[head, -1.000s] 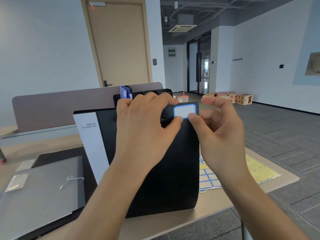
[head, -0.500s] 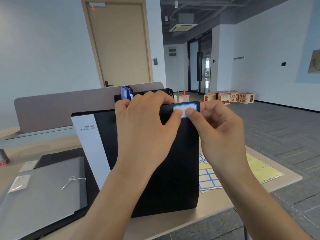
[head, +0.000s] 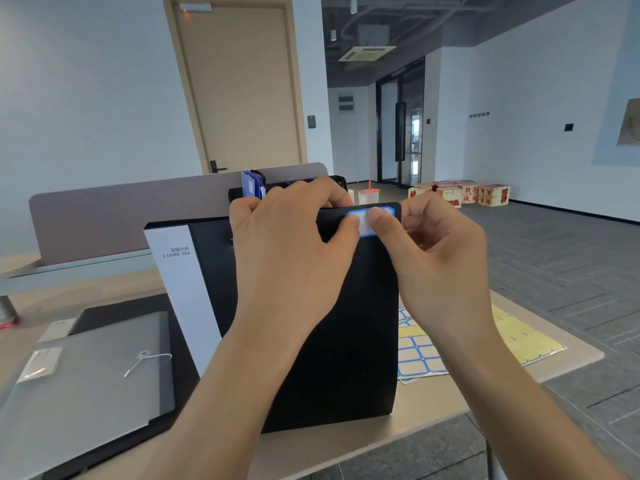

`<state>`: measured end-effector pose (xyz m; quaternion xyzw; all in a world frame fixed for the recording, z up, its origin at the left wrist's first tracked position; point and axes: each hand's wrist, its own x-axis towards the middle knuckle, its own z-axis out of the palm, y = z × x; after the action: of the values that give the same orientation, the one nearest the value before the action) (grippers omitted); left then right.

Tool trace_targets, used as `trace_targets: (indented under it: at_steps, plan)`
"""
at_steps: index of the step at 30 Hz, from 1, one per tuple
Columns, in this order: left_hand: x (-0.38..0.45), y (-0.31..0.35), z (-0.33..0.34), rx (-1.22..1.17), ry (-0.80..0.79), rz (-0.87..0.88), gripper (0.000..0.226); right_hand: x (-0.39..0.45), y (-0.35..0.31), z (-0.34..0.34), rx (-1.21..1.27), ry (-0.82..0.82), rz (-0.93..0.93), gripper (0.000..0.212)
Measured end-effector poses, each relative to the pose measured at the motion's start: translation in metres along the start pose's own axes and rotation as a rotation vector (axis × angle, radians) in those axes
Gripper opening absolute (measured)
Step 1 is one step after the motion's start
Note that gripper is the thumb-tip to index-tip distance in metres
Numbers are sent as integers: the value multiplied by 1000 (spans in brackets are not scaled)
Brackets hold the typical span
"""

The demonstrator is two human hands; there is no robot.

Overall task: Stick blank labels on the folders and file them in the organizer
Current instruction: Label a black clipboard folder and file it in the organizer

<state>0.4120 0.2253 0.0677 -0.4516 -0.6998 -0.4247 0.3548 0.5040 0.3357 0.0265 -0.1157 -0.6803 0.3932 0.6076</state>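
Observation:
A black lever-arch folder [head: 346, 323] with a white spine stands upright on the table. A blue-bordered blank label [head: 365, 228] sits at its top right corner. My left hand [head: 294, 244] grips the folder's top edge, fingers over the top and thumb on the label's left part. My right hand [head: 443, 258] pinches the top right corner, thumb pressing the label and curled fingers beside and behind the edge. The black organizer [head: 341, 183] stands behind the folder, mostly hidden, with a blue folder [head: 248, 184] in it.
A label sheet [head: 419, 355] and a yellow backing sheet [head: 519, 334] lie at the right of the table. A grey string-tie folder [head: 90, 375] rests on another black folder [head: 114, 310] at left. A drink cup [head: 368, 195] and a desk divider [head: 121, 216] stand behind.
My right fingers have curled in beside the folder's corner, and its thumb has moved up onto the label. Both thumbs now press the label; the left hand keeps its grip.

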Motion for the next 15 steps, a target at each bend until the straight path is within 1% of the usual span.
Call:
trace_targets:
  at_steps: [3,6,10,15]
  plan:
    - [1,0,2,-47,32,-18,13,-1,-1,0,-20,-3,-19,34]
    - [1,1,5,-30,30,-14,12,-1,0,-2,-6,-4,-11,32]
    - [1,1,10,37,47,-3,10,-3,1,-7,-6,-40,17,13]
    - [-2,1,16,97,68,38,11,-4,5,-9,-12,-40,38,12]
